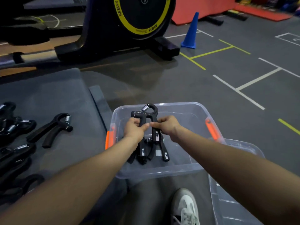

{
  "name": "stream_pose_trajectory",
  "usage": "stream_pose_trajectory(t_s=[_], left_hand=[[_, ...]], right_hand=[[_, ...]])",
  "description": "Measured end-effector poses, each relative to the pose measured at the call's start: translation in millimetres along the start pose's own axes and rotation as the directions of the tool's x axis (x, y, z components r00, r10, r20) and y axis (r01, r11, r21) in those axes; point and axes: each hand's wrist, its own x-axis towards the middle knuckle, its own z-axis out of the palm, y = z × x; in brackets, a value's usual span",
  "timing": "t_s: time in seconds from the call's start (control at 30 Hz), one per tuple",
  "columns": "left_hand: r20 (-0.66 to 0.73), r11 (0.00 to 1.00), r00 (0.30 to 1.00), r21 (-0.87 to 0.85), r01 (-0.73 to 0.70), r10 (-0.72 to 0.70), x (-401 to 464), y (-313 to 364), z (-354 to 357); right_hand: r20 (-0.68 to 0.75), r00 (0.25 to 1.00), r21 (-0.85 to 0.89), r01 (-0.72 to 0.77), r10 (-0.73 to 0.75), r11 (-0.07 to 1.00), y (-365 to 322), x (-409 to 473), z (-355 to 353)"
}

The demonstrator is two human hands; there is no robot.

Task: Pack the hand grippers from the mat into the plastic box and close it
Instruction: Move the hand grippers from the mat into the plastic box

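Here: left hand (134, 127) curled round left handle of a black hand gripper (146, 114); right hand (167, 125) pinching its right handle. Gripper held upright, spring end up and away, over the open plastic box (191, 166), between both hands. Thumbs nearly touching at centre. Below the hands, on the box floor: two more black grippers (154, 148), maybe three, overlapping, count uncertain. Box clear, with two orange latches (211, 129), one per short side. Clear lid (227, 205) leaning just right of box, near right forearm. Left of box, on grey mat (53, 95): one lone gripper (53, 127) lying flat, well apart from hands; further left, a dark pile of grippers (13, 143), at least four, exact number unreadable. One white shoe (186, 207) below box. Beyond: one blue cone (190, 31), exercise machine with yellow-ringed wheel (141, 15).
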Motion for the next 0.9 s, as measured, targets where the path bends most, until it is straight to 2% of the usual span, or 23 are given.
stream_pose_trajectory(t_s=[0.2, 0.33, 0.37, 0.47, 0.57, 0.63, 0.73, 0.9], left_hand=[[0.106, 0.996, 0.994, 0.086, -0.018, 0.009, 2.5, -5.4, 19.2], [0.140, 0.939, 0.987, 0.320, -0.125, 0.083, 8.6, -7.5, 11.9], [0.134, 0.884, 0.982, 0.432, -0.179, 0.133, 10.7, -8.4, 6.2], [0.143, 0.619, 0.951, 0.731, -0.288, 0.273, 17.2, -11.4, -15.2], [0.081, 0.479, 0.919, 0.834, -0.275, 0.386, 27.7, -12.4, -35.8], [0.004, 0.463, 0.900, 0.857, -0.228, 0.436, 37.8, -15.3, -46.6], [-0.066, 0.491, 0.904, 0.855, -0.167, 0.423, 51.1, -22.5, -55.0], [-0.136, 0.524, 0.917, 0.847, -0.089, 0.375, 60.6, -26.5, -47.7]], right_hand=[[-0.059, 0.994, -0.041, -0.089, 0.087, 0.995, 20.9, 15.9, -12.3], [-0.103, 0.986, -0.139, -0.142, 0.128, 0.980, 32.0, 27.4, -17.5], [-0.107, 0.985, -0.178, -0.154, 0.136, 0.972, 34.6, 31.2, -17.4], [-0.126, 0.978, -0.300, -0.200, 0.169, 0.933, 43.3, 44.1, -13.9], [-0.160, 0.969, -0.429, -0.240, 0.188, 0.871, 50.0, 51.1, -9.6], [-0.183, 0.964, -0.487, -0.261, 0.195, 0.833, 57.8, 56.9, -5.1], [-0.211, 0.959, -0.602, -0.280, 0.189, 0.748, 68.3, 62.0, 4.5], [-0.168, 0.966, -0.642, -0.257, 0.195, 0.722, 85.0, 81.2, 16.2]])
